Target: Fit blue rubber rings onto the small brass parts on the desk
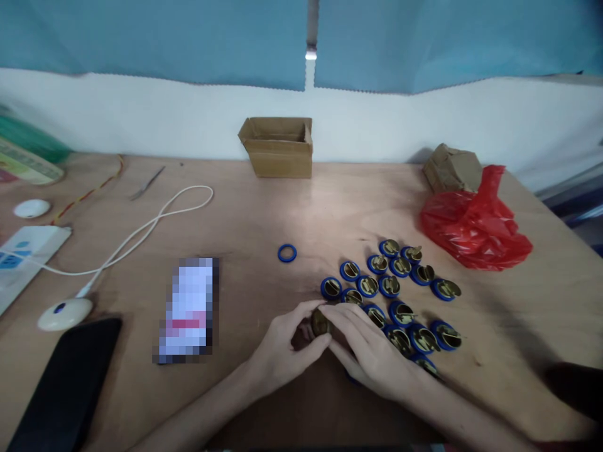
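Observation:
My left hand (287, 345) and my right hand (370, 351) meet near the table's front edge. Between their fingertips they pinch a small round brass-coloured metal piece (320, 322), partly covered by the fingers. Just beyond and to the right lie several blue-rimmed round pieces (367, 286) with brass-coloured metal inside, many with a flap standing up. My right hand hides some of these. A lone blue ring (287, 253) lies flat on the table, further back than my left hand.
An opened cardboard box (282, 157) stands against the wall. At right are a red plastic bag (475, 229) and a crumpled brown package (452, 168). Leftward lie a phone with blurred screen (188, 307), a black phone (68, 383), a white cable (136, 242) and tweezers (148, 183).

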The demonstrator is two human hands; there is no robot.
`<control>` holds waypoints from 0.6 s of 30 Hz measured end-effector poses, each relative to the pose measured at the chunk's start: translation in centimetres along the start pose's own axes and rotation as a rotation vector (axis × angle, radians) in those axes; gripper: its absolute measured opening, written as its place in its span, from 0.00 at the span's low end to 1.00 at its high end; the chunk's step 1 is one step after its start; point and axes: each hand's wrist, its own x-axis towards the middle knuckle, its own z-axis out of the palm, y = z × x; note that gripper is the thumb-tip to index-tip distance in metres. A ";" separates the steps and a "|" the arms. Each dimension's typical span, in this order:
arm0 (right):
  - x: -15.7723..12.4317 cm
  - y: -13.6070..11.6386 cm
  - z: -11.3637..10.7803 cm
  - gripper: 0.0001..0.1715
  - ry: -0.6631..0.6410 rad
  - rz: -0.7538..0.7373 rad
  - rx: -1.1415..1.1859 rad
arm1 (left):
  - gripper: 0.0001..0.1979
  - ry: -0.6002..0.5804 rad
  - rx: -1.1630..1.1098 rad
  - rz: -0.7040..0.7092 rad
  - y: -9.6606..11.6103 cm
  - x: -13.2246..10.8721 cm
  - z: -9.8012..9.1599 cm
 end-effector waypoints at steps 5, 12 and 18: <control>-0.1 0.1 -0.4 0.25 -0.008 0.098 0.110 | 0.16 0.001 -0.159 -0.061 0.1 0.4 -0.6; -0.8 0.4 0.0 0.22 0.069 0.146 0.082 | 0.27 -0.050 -0.570 -0.273 0.0 1.1 -0.2; -0.4 0.0 -0.2 0.20 0.000 0.054 -0.019 | 0.34 -0.095 -0.619 -0.349 -0.3 1.2 -0.1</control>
